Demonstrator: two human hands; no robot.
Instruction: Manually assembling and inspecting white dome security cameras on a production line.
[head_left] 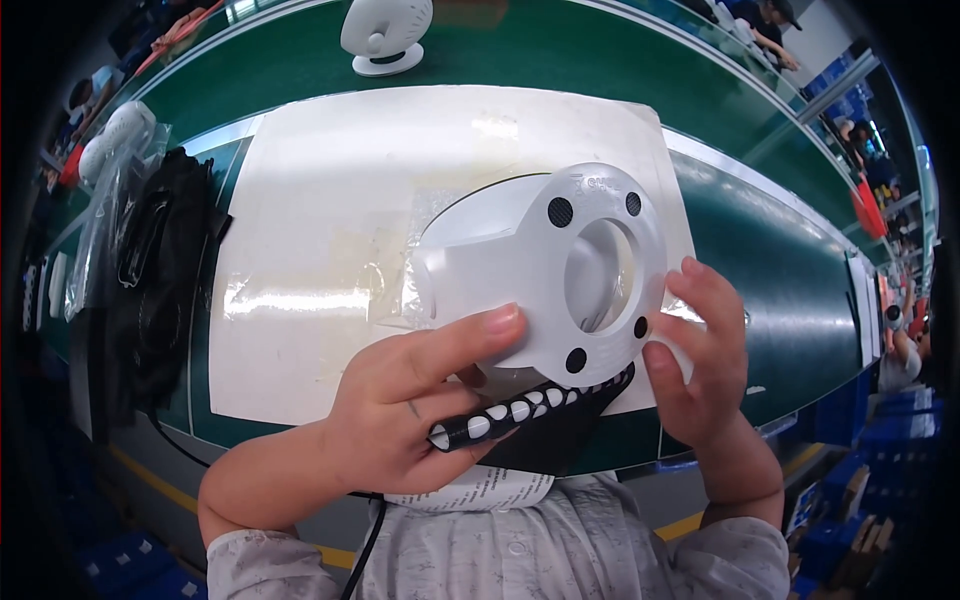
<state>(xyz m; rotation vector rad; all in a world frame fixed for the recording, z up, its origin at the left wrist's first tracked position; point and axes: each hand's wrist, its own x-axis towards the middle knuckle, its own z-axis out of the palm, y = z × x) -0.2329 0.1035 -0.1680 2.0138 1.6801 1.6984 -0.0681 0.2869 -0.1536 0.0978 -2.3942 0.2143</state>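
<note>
A white desk fan is held up in front of me, its ring-shaped base facing up with round black feet around a central hole. My left hand grips the housing from the lower left, thumb on top and the other fingers bent underneath. By those fingers runs a black strip with white oval patches; whether it belongs to the fan I cannot tell. My right hand is at the base's right edge, its curled fingertips on the rim. The far side of the fan is hidden.
A white sheet covers part of the green bench. Another white fan stands on the far green surface. At left lie black cloth, a clear plastic bag and a white rounded part. Other people work in the background.
</note>
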